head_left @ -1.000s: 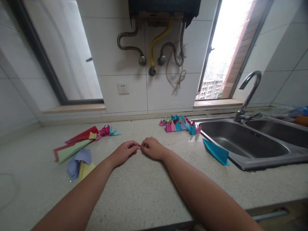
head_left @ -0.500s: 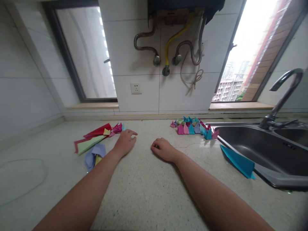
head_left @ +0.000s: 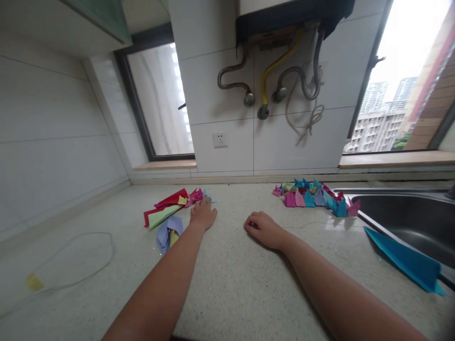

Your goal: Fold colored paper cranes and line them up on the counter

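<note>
My left hand (head_left: 202, 214) lies stretched out on the speckled counter (head_left: 227, 274), its fingertips at a small pink and light-blue folded paper (head_left: 196, 194) at the edge of a pile of coloured paper sheets (head_left: 164, 213). My right hand (head_left: 263, 229) rests on the counter to the right, fingers curled under; nothing shows in it. Both forearms reach in from the bottom of the view.
A row of small folded paper pieces (head_left: 314, 195) lies near the steel sink (head_left: 408, 213). A teal folded sheet (head_left: 405, 258) rests on the sink's near rim. A thin white cable (head_left: 71, 265) loops at the left. A wall socket (head_left: 220, 139) and pipes (head_left: 270, 80) are behind.
My hands were pinched together in the middle; they have parted. The left hand has reached left to the paper pile, the right stays curled. The view has swung left.
</note>
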Available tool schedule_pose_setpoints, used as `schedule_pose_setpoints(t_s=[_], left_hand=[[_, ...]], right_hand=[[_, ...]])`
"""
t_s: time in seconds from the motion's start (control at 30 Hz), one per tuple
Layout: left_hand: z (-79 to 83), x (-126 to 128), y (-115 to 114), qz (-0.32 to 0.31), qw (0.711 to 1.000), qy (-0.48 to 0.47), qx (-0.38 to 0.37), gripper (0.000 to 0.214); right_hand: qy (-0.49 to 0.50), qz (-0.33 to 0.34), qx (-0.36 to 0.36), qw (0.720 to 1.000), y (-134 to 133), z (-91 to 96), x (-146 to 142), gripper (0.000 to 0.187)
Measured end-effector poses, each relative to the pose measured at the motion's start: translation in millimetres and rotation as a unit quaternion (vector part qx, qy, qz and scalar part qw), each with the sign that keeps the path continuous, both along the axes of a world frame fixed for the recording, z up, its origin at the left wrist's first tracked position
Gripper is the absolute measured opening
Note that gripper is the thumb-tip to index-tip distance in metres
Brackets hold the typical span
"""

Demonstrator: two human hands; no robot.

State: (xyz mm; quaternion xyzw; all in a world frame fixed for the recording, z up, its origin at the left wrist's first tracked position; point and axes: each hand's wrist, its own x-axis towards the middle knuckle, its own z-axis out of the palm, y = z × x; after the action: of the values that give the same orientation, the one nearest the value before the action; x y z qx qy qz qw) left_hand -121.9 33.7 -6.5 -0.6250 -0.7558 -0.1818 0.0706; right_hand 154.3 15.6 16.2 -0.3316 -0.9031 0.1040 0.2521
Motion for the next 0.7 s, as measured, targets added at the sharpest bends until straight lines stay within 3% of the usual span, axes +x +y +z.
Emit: schedule_pose_setpoints(t_s=[0.17, 0.33, 0.43, 0.53, 0.63, 0.7], left_hand=[[9.8, 6, -7, -0.047, 0.997, -0.003, 0.064, 0.058], [22.3, 32, -18, -0.177, 0.966, -0.074, 0.174, 0.050], [28.4, 56, -31, -0.270, 0.921, -0.189, 0.208, 0.041], [34.4, 79, -46, -0.329, 0.853, -0.362, 0.183, 0.036], [39.3, 94, -56, -0.354, 0.773, -0.510, 0.132, 0.036], [41.1, 99, -59, -0.352, 0.740, -0.562, 0.110, 0.035]], right_hand=[[0.014, 0.005, -0.007, 1.000, 1, -1.3, 1, 0.017], [0.059, 0.000, -0.034, 0.998, 5, -3.9, -1, 0.012], [0.135, -0.026, -0.077, 0.987, 6, -3.5, 0, 0.012], [0.232, -0.050, -0.150, 0.960, 7, -1.9, 0, 0.018], [0.316, -0.026, -0.207, 0.925, 7, -0.9, -1, 0.025], [0.371, 0.003, -0.240, 0.897, 8, -0.5, -2, 0.029]])
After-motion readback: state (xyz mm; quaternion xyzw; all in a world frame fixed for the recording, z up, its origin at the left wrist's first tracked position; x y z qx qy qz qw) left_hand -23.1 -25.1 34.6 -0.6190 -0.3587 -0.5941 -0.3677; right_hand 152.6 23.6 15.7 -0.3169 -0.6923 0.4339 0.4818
